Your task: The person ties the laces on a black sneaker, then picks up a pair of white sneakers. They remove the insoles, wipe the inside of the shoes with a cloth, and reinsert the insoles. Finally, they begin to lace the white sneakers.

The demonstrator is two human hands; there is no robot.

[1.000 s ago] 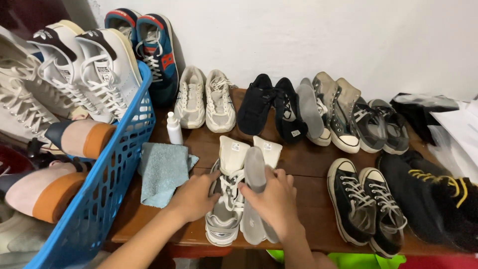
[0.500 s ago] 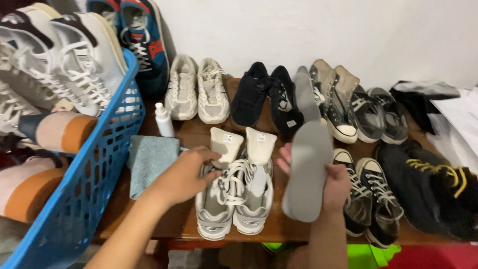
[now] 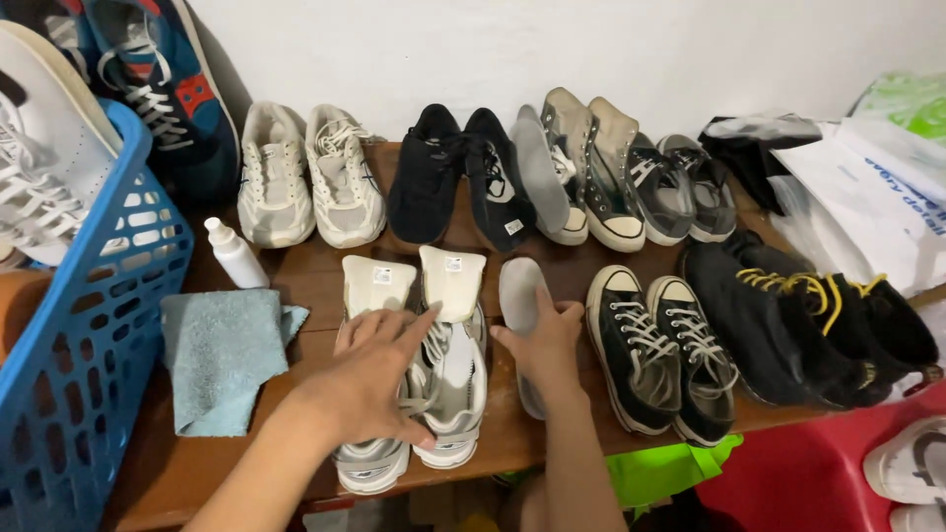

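Insole [image 3: 521, 296] under R hand [image 3: 545, 347]

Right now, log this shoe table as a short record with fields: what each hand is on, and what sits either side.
Left hand: resting on the grey sneakers, fingers spread
Right hand: pressing the grey insole flat on the wooden table
Left of sneakers: blue cloth, white bottle, blue basket
Right of insole: black canvas shoes
Back row: shoe pairs along the wall
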